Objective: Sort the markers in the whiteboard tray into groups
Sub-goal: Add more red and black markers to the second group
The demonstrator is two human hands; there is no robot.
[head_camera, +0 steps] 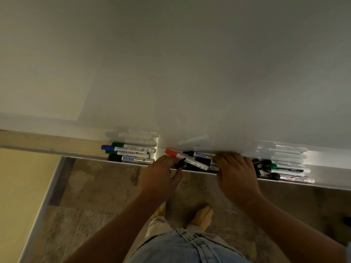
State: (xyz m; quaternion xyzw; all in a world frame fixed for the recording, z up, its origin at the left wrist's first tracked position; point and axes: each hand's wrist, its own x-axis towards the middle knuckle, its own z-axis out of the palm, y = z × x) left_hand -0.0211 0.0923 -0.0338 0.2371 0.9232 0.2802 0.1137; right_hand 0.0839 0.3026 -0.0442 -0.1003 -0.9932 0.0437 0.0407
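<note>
A white whiteboard (171,73) fills the upper part of the view, and a long grey metal tray (326,160) runs along its lower edge. Below are a mottled brown floor (95,196), pale blue jeans (186,247) and a beige shoe (203,217).

At the left of the tray lies a stack of white markers with green, blue and black caps (131,151), parallel to the tray with the caps to the left. At the right lies a second heap of white markers with black and green caps (286,168), also caps to the left.

Between them a white marker with a red cap (187,160) lies diagonally, its cap up-left. A white marker with a black cap (199,154) lies behind it, along the tray.

The left hand (159,179) pinches a small black cap-like piece (179,164) just beside the red-capped marker. The right hand (237,173) covers the middle markers. Its fingers (228,158) bend down into the tray, and I cannot tell whether they hold something.
</note>
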